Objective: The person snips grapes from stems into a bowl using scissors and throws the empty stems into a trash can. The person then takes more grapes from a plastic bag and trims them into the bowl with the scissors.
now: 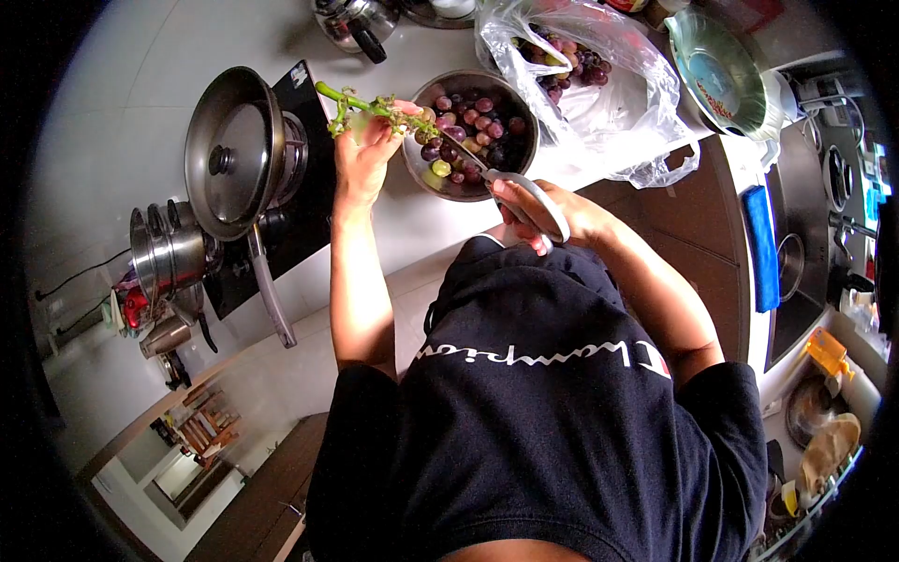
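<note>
My left hand (367, 155) is closed on a green grape stem (361, 105), mostly stripped, at the left rim of a metal bowl (529, 155). Loose red, purple and greenish grapes (479, 120) fill much of that bowl. My right hand (552, 214) grips scissors (532, 192) with pale grey handles, held over the bowl's near right rim. Their blades point up and left, toward the stem. Whether the blade tips touch it, I cannot tell. Behind the bowl to the right, more grapes (588, 67) lie inside a clear plastic bag (632, 122).
A lidded frying pan (198, 140) sits on the stove (304, 84) at left, its handle toward me. Stacked pots (169, 248) stand beyond it. A kettle (351, 19) is at the back. A green translucent bowl (716, 66) stands right of the bag, near the sink (796, 206).
</note>
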`<act>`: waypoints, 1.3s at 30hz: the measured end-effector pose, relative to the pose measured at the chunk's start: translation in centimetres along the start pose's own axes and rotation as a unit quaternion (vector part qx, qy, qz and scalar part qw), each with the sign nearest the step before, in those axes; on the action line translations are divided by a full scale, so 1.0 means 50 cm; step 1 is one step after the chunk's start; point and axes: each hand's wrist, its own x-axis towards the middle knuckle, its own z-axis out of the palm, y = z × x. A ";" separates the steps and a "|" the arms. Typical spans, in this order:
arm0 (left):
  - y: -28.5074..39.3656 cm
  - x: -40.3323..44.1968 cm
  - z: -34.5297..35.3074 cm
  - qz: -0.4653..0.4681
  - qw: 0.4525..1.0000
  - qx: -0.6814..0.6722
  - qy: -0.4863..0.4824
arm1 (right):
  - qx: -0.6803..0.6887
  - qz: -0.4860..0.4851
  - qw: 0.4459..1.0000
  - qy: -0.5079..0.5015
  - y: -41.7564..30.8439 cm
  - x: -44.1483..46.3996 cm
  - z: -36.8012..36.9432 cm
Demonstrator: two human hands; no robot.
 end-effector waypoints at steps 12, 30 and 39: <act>-0.012 0.011 -0.026 -0.029 0.998 -0.028 -0.058 | -0.015 0.038 0.999 -0.027 -0.015 0.002 -0.022; -0.040 0.018 -0.048 -0.009 0.987 -0.157 0.013 | 0.106 -0.018 0.994 0.013 0.027 -0.023 0.015; -0.043 0.025 -0.042 0.000 0.985 -0.158 0.064 | 0.118 -0.005 0.993 -0.011 0.021 -0.023 0.047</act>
